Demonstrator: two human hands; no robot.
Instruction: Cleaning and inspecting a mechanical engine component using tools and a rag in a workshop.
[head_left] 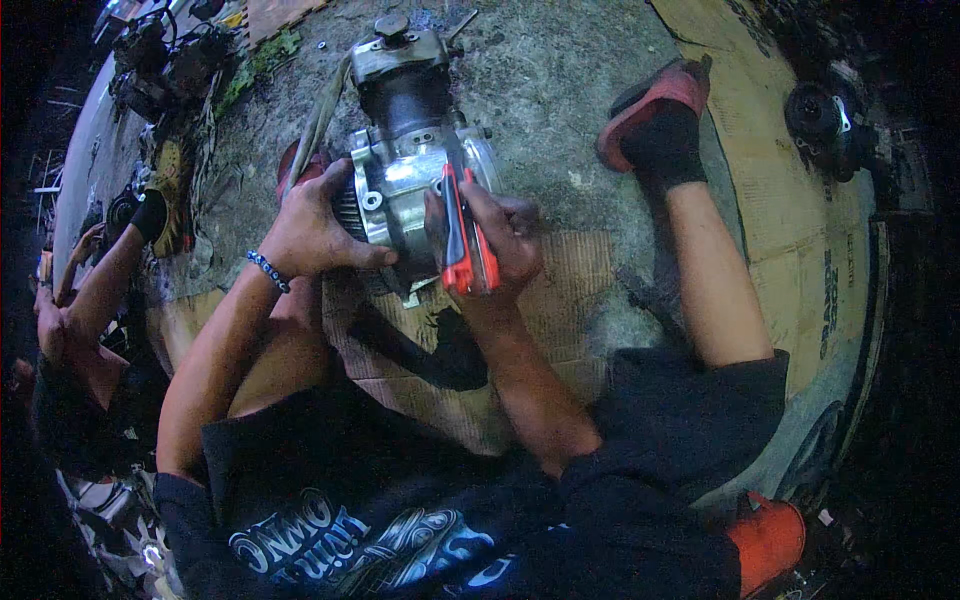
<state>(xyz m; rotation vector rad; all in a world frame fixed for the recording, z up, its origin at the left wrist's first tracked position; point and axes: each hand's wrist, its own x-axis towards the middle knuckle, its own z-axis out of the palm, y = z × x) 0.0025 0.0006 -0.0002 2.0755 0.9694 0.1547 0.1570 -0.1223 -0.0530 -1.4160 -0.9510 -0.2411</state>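
Note:
A silver and dark metal machine unit with an upright cylinder (408, 170) lies on the floor between my legs. My left hand (315, 230) grips its left side, with the thumb along the lower edge and the fingers partly hidden behind it. My right hand (512, 240) is closed around a pair of red-handled pliers (457, 245), held over the unit's lower right side. The handles point back toward me. The pliers' tip is at the casing; whether it bites on anything I cannot make out.
Flattened cardboard (570, 290) lies beneath, with a larger sheet (790, 220) at the right. A strap (325, 120) runs beside the unit. Dark machine parts stand far left (150, 60) and right (830, 120). Another person's leg (110, 270) is at the left; a red container (768, 540) sits lower right.

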